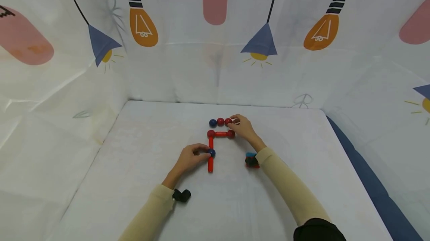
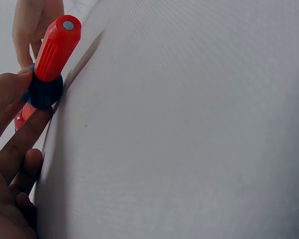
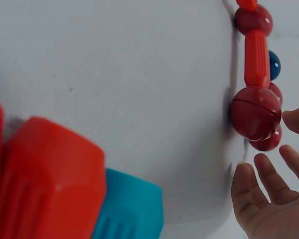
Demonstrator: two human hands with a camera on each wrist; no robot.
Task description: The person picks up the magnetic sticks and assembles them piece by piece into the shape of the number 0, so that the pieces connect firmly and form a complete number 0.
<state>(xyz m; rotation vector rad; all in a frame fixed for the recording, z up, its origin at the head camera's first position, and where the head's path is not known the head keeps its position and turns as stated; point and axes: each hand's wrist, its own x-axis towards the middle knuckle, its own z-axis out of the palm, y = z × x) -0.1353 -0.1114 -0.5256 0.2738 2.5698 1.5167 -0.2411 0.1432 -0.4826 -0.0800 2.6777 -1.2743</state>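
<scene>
A chain of red magnetic rods and balls lies on the white table. My left hand (image 1: 192,157) pinches its blue ball (image 2: 46,92) between thumb and fingers. From that ball one red rod (image 1: 210,165) points toward me, and another red rod (image 1: 211,142) leads to a red corner ball (image 1: 211,133). A sideways red rod (image 1: 221,134) joins the corner to a red end ball (image 3: 255,113). Behind lies a row of a loose blue ball (image 1: 213,123) and two red balls (image 1: 220,121). My right hand (image 1: 244,127) is at the row's right end, fingers spread beside the last ball.
Red rods (image 3: 52,174) and a blue rod (image 3: 130,204) lie in a small pile under the right wrist, partly covered by the black wrist camera (image 1: 252,160) in the head view. A printed white curtain (image 1: 188,65) stands behind the table.
</scene>
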